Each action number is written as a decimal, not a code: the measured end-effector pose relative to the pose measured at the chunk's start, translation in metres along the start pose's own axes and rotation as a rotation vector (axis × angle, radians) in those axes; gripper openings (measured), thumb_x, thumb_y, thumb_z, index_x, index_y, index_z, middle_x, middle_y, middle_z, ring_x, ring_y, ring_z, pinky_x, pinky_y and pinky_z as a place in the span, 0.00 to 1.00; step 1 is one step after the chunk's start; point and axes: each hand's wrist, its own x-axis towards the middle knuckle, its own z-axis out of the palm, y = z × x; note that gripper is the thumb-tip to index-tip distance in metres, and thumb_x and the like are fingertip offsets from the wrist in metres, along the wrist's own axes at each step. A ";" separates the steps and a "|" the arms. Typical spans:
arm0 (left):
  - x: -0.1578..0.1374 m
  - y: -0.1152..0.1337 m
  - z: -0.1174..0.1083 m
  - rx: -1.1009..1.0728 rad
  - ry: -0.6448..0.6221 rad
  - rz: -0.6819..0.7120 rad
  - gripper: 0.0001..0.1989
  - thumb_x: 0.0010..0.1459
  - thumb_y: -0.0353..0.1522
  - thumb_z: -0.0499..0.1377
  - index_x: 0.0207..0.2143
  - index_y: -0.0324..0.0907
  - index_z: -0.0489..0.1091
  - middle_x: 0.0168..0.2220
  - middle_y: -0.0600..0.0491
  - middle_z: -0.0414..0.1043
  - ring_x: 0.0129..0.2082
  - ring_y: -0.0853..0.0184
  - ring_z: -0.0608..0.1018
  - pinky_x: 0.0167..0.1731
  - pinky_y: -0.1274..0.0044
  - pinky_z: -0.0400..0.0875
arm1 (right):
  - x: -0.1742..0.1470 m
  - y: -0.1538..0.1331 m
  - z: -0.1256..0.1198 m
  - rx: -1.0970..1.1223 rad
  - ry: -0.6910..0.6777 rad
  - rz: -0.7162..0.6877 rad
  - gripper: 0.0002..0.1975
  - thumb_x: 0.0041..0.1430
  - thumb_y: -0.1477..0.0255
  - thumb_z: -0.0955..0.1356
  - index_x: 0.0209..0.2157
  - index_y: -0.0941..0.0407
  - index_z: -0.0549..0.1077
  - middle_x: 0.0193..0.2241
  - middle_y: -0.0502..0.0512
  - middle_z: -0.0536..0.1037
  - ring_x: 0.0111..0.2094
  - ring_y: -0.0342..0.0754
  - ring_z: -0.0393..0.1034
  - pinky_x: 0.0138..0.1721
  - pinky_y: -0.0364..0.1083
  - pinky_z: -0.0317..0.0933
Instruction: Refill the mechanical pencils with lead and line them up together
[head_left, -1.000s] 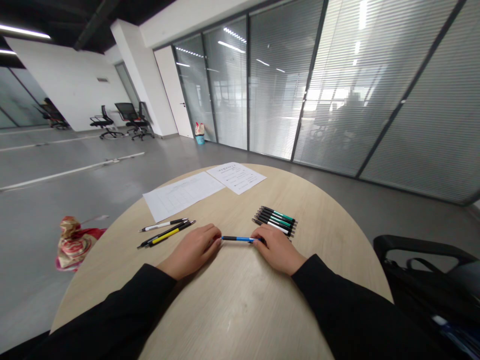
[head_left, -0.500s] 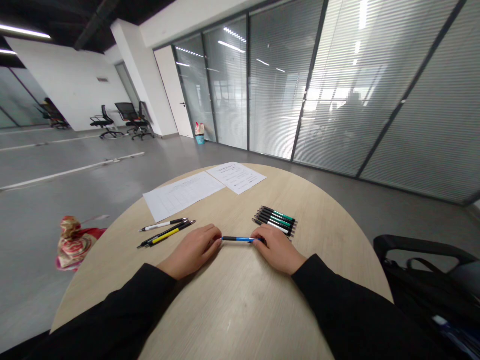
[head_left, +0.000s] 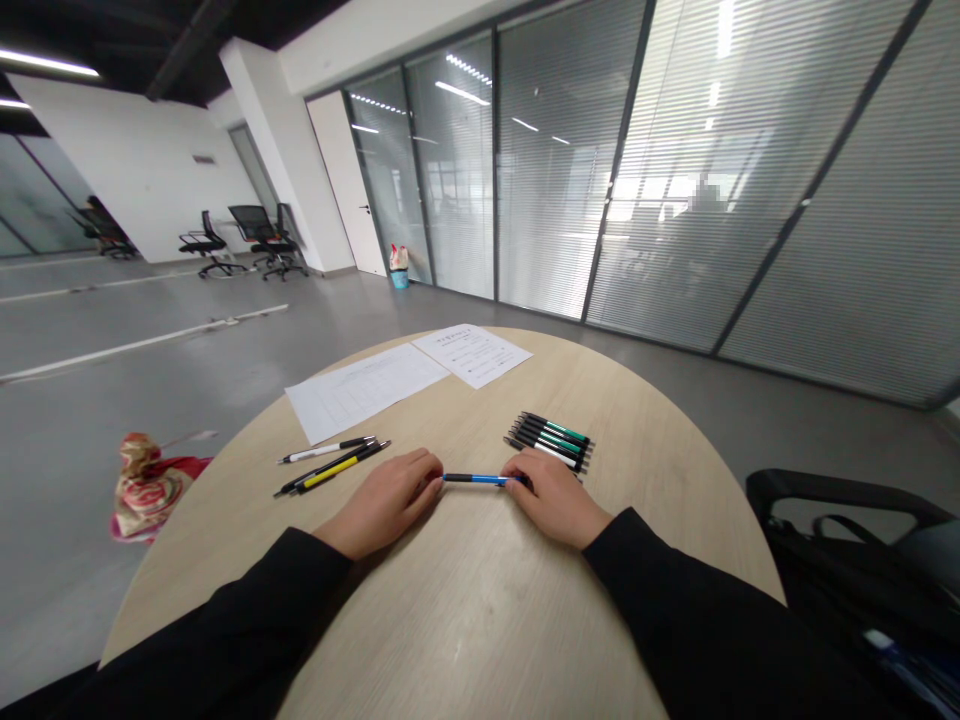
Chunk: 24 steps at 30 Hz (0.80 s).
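Note:
A blue and black pen (head_left: 476, 479) lies level just above the round wooden table (head_left: 465, 610), held at both ends. My left hand (head_left: 386, 500) pinches its left end and my right hand (head_left: 556, 493) pinches its right end. Right behind my right hand lies a neat row of several black pens with green and white barrels (head_left: 551, 440). To the left of my left hand lie three loose pens: one white (head_left: 326, 451), one yellow (head_left: 337, 468) and one dark.
Two printed sheets (head_left: 367, 388) (head_left: 472, 353) lie at the table's far side. A black chair with a bag (head_left: 862, 560) stands at the right. A red patterned bag (head_left: 146, 485) sits on the floor at the left. Glass walls with blinds stand behind.

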 end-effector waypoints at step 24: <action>-0.001 -0.004 0.004 -0.005 -0.006 0.003 0.09 0.67 0.33 0.49 0.36 0.42 0.66 0.35 0.50 0.71 0.33 0.64 0.72 0.34 0.74 0.66 | -0.002 -0.001 0.001 0.029 -0.002 -0.011 0.06 0.63 0.78 0.66 0.35 0.57 0.75 0.35 0.55 0.77 0.40 0.48 0.71 0.44 0.47 0.61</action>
